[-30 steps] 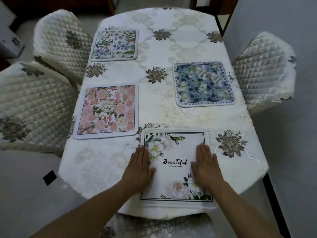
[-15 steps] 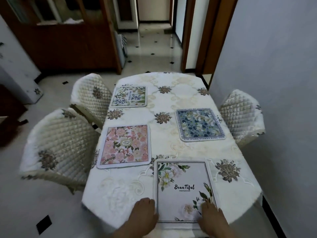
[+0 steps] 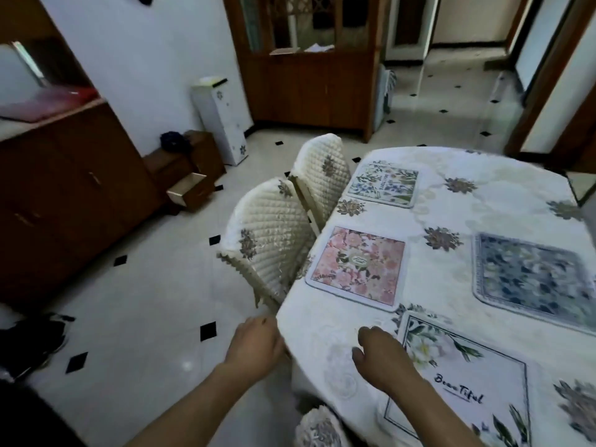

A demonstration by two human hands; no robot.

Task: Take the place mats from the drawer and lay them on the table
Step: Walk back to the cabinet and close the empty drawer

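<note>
Several floral place mats lie flat on the white table [image 3: 451, 175]: a white "Beautiful" mat [image 3: 464, 375] nearest me, a pink one [image 3: 358, 262], a blue one [image 3: 532, 279] and a pale one with blue flowers [image 3: 383, 183] at the far side. My right hand [image 3: 380, 356] hovers over the tablecloth just left of the white mat, fingers loosely curled, holding nothing. Beside the table's left edge, my left hand [image 3: 258, 343] is also empty with fingers curled. An open drawer [image 3: 187, 188] sticks out of a low wooden cabinet at the left.
Two quilted white chairs [image 3: 271, 240] stand against the table's left side, and a third chair back [image 3: 319, 427] is below me. A long wooden sideboard [image 3: 64, 188] runs along the left wall. A white floor unit [image 3: 222, 121] and wooden cabinet [image 3: 306, 75] stand behind. Tiled floor lies between.
Both hands have come off the white mat and shifted left. My view has swung left, bringing the sideboard and open drawer into sight.
</note>
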